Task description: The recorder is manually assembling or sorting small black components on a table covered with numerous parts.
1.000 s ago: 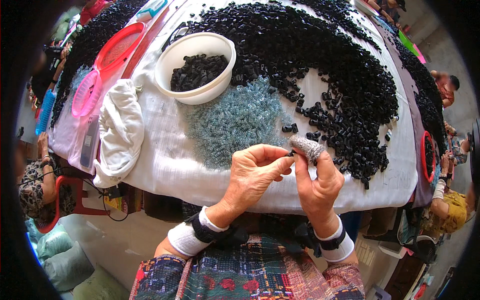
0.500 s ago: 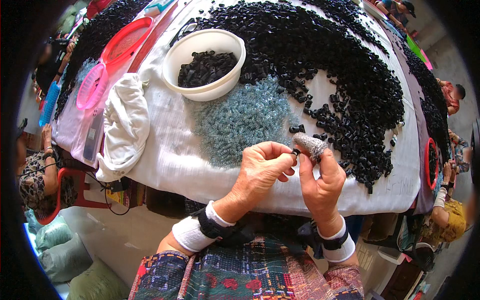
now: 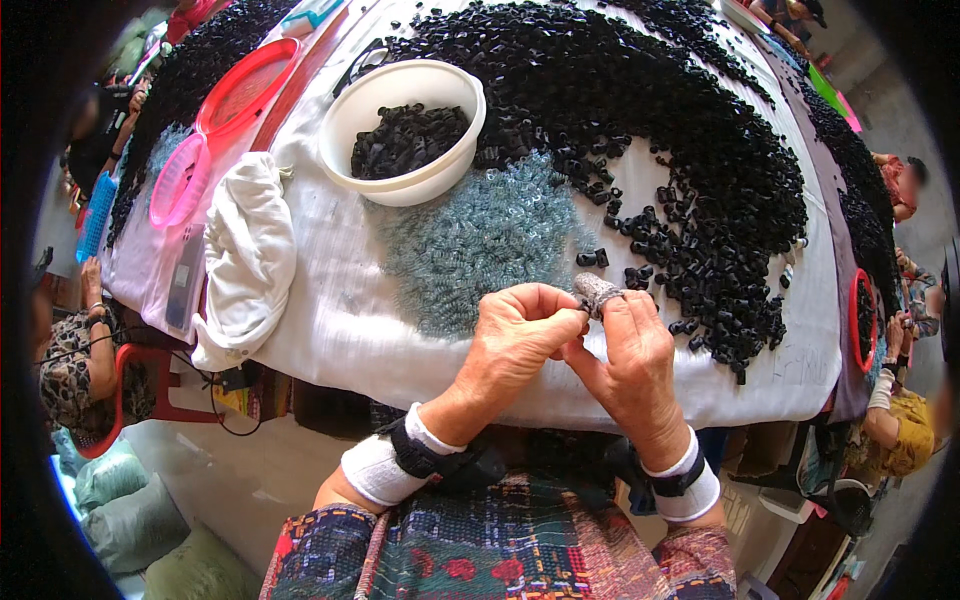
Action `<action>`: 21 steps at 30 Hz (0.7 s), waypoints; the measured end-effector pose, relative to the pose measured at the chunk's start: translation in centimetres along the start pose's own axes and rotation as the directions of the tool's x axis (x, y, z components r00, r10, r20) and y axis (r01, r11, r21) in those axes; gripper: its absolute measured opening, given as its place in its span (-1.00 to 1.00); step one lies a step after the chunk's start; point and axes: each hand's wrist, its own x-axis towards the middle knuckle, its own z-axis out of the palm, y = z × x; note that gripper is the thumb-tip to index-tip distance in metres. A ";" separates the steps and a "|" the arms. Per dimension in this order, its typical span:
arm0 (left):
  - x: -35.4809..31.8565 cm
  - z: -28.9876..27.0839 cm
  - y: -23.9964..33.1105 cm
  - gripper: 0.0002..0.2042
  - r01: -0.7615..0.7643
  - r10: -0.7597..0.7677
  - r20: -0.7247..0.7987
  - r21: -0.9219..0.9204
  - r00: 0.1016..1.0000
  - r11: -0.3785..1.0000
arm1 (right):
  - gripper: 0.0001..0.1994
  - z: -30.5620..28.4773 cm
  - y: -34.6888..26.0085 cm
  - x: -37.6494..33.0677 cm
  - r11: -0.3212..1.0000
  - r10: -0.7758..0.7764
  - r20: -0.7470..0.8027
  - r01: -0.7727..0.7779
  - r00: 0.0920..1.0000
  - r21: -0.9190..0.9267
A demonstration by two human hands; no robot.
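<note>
Hands meet over table edge: left hand (image 3: 520, 330) pinching small piece, right hand (image 3: 632, 345) gripping it too.

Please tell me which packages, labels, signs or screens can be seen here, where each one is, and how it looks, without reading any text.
Clear plastic pouch: left table edge, beside the folded white cloth; flat, long, with a dark insert.
Sacks: on the floor at lower left; bulging, pale green and olive.
Flat packet: far table edge, top; light blue and white, partly cut off.
No signs or screens can be made out.

A small black plastic piece (image 3: 583, 301), mostly hidden, sits pinched between both hands' fingertips above the table's near edge.
</note>
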 end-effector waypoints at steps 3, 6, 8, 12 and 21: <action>-0.1 -0.1 0.0 -0.87 0.005 -0.005 0.003 0.041 1.000 0.999 | -0.73 -0.1 0.0 0.1 0.998 -0.018 -0.001 0.018 1.000 -0.055; -0.1 -0.1 0.1 -0.87 0.001 -0.004 0.024 0.088 1.000 0.996 | -0.74 -0.2 0.1 0.0 0.997 -0.028 -0.001 0.028 1.000 -0.073; -0.1 -0.1 0.1 -0.86 -0.002 -0.002 0.039 0.120 0.999 0.993 | -0.75 -0.1 0.3 -0.1 0.996 -0.035 -0.024 0.033 0.999 -0.078; -0.4 -0.1 0.3 -0.85 0.060 -0.062 0.014 0.113 0.998 0.992 | -0.75 -0.1 0.5 -0.2 0.998 -0.016 -0.020 0.015 1.000 -0.060; 0.0 -1.1 -0.2 -0.88 0.030 -0.042 0.093 0.125 0.995 0.992 | -0.78 0.4 0.5 -0.8 0.999 -0.036 0.000 0.036 0.999 0.014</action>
